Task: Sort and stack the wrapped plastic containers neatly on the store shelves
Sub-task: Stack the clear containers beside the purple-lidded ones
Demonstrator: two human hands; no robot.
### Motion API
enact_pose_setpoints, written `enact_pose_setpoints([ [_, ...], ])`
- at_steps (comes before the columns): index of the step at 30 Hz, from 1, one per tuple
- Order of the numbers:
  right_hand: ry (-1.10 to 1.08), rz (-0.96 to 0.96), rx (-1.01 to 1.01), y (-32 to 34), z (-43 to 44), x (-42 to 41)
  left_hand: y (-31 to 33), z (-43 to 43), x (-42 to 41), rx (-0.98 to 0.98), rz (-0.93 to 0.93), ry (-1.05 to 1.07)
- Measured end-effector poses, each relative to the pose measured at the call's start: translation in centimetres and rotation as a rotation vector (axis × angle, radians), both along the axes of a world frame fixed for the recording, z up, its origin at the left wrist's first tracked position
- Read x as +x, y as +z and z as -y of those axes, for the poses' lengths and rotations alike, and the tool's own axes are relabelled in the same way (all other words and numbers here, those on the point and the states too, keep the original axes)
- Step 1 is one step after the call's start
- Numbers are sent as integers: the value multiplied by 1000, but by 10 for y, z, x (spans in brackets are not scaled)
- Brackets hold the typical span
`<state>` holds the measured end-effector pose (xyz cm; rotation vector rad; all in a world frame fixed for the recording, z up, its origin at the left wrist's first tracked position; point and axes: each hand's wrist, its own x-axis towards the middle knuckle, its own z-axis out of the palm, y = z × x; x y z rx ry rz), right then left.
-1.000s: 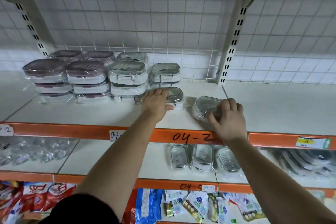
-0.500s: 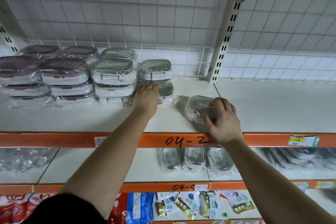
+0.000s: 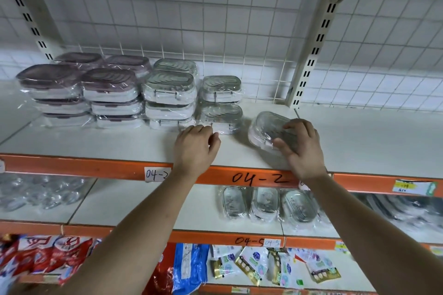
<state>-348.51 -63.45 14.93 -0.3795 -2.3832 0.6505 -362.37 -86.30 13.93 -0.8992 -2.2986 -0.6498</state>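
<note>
Loose container: a wrapped container with a grey lid (image 3: pixel 268 127) lies on the upper shelf (image 3: pixel 359 136), near the front edge. It is turned at an angle and stands apart from the stacks, to their right.
Right hand: your right hand (image 3: pixel 304 151) grips this loose container from above, with the fingers (image 3: pixel 291 126) spread and bent over the lid.
Left hand: your left hand (image 3: pixel 195 148) has its fingers loosely curled and holds nothing. It is just in front of the two-high stack (image 3: pixel 220 103). I cannot tell if the fingertips touch the wrap.
Other stacks: grey-lid containers (image 3: pixel 169 93) stand three high, and purple-lid containers (image 3: pixel 110 93) stand left of them.
Upper edge writing: "04-2" is written in black marker on the orange edge (image 3: pixel 260 178). A white sticker (image 3: pixel 155 174) reads "04-", and your wrist cuts the last sign.
Price tag: a yellow and green tag (image 3: pixel 414 186) is at the right, too small to read.
Lower shelf: three wrapped containers (image 3: pixel 263 203) lie side by side. The edge below them carries a handwritten "04-5" (image 3: pixel 248 240) and a "04-5" sticker (image 3: pixel 272 243).
Bottom shelf: red and blue packets (image 3: pixel 189 268) lie there, and their print is not readable.
</note>
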Motion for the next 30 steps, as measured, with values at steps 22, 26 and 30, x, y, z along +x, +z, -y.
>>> enact_pose_setpoints([
  [22, 148, 104, 251, 30, 51, -140, -5, -7, -1, -74, -131, -2],
  [26, 124, 130, 234, 36, 53, -116, -4, -7, 2, -59, -151, -37],
  [30, 94, 61, 190, 33, 50, -75, -3, -6, 6, -89, -156, -21],
])
